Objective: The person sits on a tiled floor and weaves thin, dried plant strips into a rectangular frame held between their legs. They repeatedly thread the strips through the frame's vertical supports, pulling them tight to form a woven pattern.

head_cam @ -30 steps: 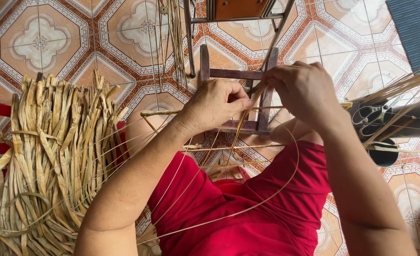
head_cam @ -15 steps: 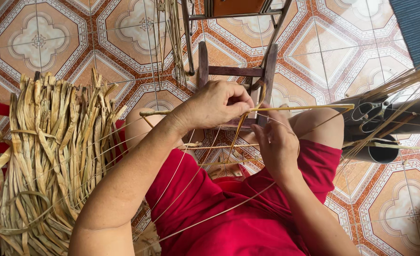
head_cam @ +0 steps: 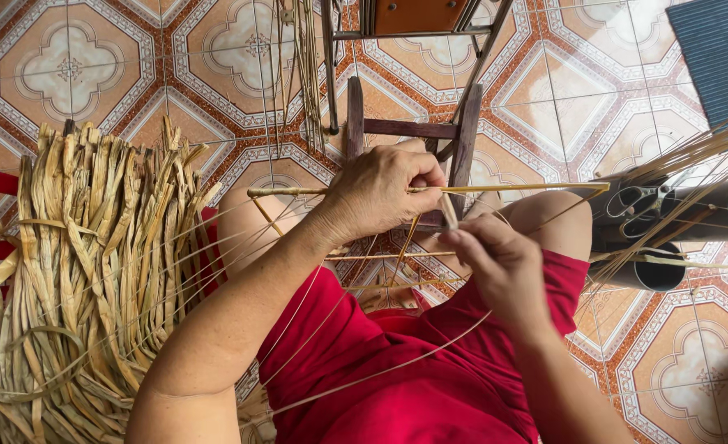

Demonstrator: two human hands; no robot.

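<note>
My left hand (head_cam: 384, 193) grips the top bar of a thin bamboo frame (head_cam: 528, 188) held over my knees. Just below and to its right, my right hand (head_cam: 495, 261) pinches a flat pale weaving strip (head_cam: 446, 210) that runs up to the bar beside my left thumb. Several thin bamboo sticks (head_cam: 380, 284) of the frame cross under both hands and trail down over my red shorts (head_cam: 397, 378).
A big bundle of dried flat leaf strips (head_cam: 85, 271) lies at the left on the patterned tile floor (head_cam: 68, 66). A small dark wooden stool frame (head_cam: 409, 131) stands ahead. Black tubes holding thin sticks (head_cam: 668, 222) lie at the right. A dark mat (head_cam: 721, 53) is top right.
My right hand has dropped from the frame's top bar down toward my lap, pulling the pale strip with it. My left hand stays on the bar.
</note>
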